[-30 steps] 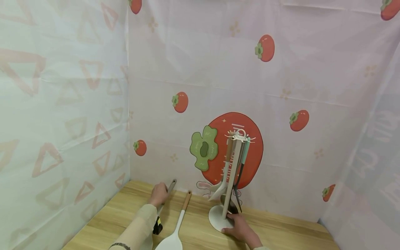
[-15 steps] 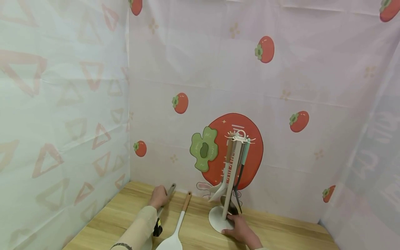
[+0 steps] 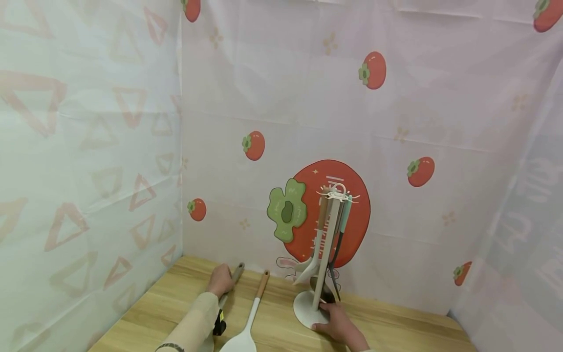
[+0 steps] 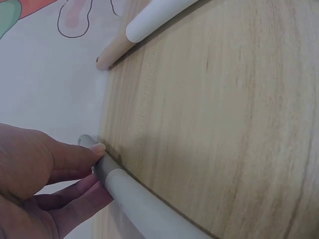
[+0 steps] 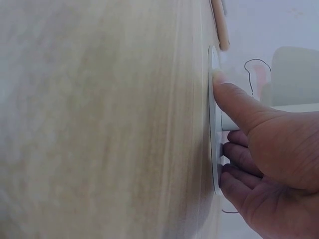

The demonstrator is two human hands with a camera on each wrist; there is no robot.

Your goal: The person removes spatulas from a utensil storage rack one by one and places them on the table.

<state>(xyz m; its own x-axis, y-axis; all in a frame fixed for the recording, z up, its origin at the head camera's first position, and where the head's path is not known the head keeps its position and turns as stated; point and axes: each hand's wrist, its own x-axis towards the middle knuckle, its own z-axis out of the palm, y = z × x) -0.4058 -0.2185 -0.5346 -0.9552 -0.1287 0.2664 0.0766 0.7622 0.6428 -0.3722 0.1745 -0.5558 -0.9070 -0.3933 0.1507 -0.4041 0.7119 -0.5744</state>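
Observation:
My left hand [image 3: 221,280] pinches, between thumb and fingers, the grey handle end [image 4: 105,165] of a kitchen utensil with a pale shaft [image 4: 144,206]. This utensil lies along the table, and my sleeve hides its working end in the head view. My right hand [image 3: 337,321] holds the round white base [image 3: 303,313] of a utensil stand, thumb and fingers on either side of the pole [image 5: 295,110]. Several utensils hang from the stand's top hooks, among them a white one with a brown handle [image 3: 323,215] and a black one with a mint handle [image 3: 346,215].
Between the hands a white-headed turner [image 3: 242,342] with a wooden handle [image 3: 262,283] lies on the wooden table [image 3: 409,327]. A patterned cloth wall [image 3: 396,112] rises right behind the table's back edge, and another [image 3: 105,161] stands at the left.
My left hand has drawn the grey-handled utensil a little toward me and to the left. My right hand and the stand stay in place.

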